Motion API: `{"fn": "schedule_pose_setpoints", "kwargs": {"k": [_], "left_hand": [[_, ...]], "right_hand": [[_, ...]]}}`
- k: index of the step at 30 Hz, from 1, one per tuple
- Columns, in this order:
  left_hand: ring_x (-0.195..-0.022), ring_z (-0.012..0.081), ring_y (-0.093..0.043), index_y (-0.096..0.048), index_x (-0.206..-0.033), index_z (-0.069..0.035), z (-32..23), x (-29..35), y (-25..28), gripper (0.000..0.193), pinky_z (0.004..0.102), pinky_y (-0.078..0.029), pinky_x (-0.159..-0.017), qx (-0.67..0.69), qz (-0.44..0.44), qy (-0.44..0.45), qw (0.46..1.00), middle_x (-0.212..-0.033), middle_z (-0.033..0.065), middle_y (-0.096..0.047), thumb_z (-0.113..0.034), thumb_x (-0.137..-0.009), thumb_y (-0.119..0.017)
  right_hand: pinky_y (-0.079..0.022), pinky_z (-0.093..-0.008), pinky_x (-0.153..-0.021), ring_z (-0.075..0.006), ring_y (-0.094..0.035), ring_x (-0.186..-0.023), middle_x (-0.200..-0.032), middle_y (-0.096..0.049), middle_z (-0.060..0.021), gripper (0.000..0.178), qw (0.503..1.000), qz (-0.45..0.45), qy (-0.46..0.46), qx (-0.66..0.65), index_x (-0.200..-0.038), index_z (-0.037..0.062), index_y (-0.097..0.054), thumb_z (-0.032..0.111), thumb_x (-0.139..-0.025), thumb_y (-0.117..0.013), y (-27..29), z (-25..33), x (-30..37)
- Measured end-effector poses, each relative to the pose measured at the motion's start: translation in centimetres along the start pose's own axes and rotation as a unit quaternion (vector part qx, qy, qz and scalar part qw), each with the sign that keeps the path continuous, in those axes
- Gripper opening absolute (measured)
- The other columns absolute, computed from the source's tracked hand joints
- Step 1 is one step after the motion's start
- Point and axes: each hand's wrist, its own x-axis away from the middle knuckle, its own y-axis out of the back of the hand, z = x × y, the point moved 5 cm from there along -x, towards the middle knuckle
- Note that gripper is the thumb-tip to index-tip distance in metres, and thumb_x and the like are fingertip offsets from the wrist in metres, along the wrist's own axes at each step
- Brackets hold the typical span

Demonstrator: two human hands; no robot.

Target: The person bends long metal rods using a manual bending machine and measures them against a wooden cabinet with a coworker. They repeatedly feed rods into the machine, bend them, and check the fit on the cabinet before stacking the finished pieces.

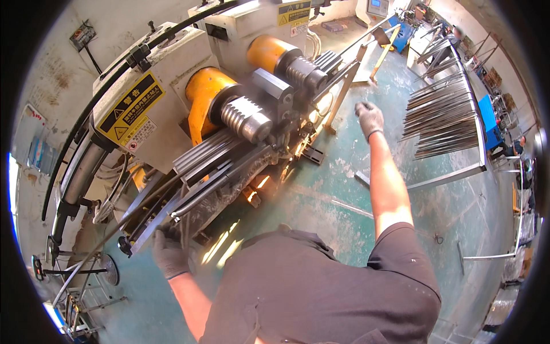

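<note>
The gloved left hand (pixel 171 255) is near the lower end of the long spring (pixel 215 186) on the machine (pixel 186 57); its grip is unclear. The spring looks stiff, best held by its end. The gloved right hand (pixel 370 119) is curled; contents unclear.

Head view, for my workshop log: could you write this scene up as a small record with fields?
Equipment: off-white metal machine with orange round housings and silver ribbed cylinders
Left side: grey-gloved left hand beside the machine's near end; whether it grips anything is unclear
Right side: grey-gloved right hand, arm stretched forward, fingers curled; no held object can be made out
Storage: pale metal frame bearing many thin, dark rods, right of the right hand
Ground: worn green floor
</note>
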Motion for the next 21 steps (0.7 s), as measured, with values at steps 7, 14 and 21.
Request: {"fn": "schedule_pose_setpoints", "kwargs": {"k": [7, 14, 21], "left_hand": [[-0.107, 0.0213, -0.068, -0.064, -0.131, -0.001, -15.8, 0.9, -8.8, 0.034, 0.0366, -0.055, -0.099, -0.079, 0.067, -0.225, 0.969, -0.12, 0.0102, -0.072, -0.028, -0.112, -0.055], [-0.112, 0.0229, -0.069, -0.064, -0.133, 0.005, -25.8, 1.7, -23.4, 0.041, 0.0394, -0.054, -0.103, -0.149, 0.129, -0.366, 0.909, -0.125, 0.0157, -0.071, -0.03, -0.112, -0.058], [-0.106, 0.0164, -0.07, -0.066, -0.129, 0.003, -25.5, 4.0, -38.2, 0.04, 0.0288, -0.053, -0.101, -0.306, 0.221, -0.416, 0.827, -0.111, 0.0092, -0.073, -0.033, -0.11, -0.061]], "right_hand": [[-0.054, -0.03, -0.079, -0.0165, -0.07, -0.083, -0.089, -0.077, -0.0065, 0.033, 0.992, -0.032, 0.072, -0.097, -0.111, 0.0059, -0.08, 0.034, -0.096, -0.07, 5.2, 15.2, -7.5], [-0.056, -0.0373, -0.095, -0.028, -0.074, -0.103, -0.111, -0.079, -0.0137, 0.041, 0.925, -0.131, 0.325, 0.146, -0.123, 0.0111, -0.076, 0.044, -0.099, -0.066, 9.5, 26.4, -15.6], [-0.056, -0.0376, -0.094, -0.0283, -0.074, -0.103, -0.111, -0.079, -0.0141, 0.04, 0.92, -0.112, 0.351, 0.136, -0.121, 0.011, -0.077, 0.043, -0.099, -0.066, 10.2, 35.4, -15.6]]}}
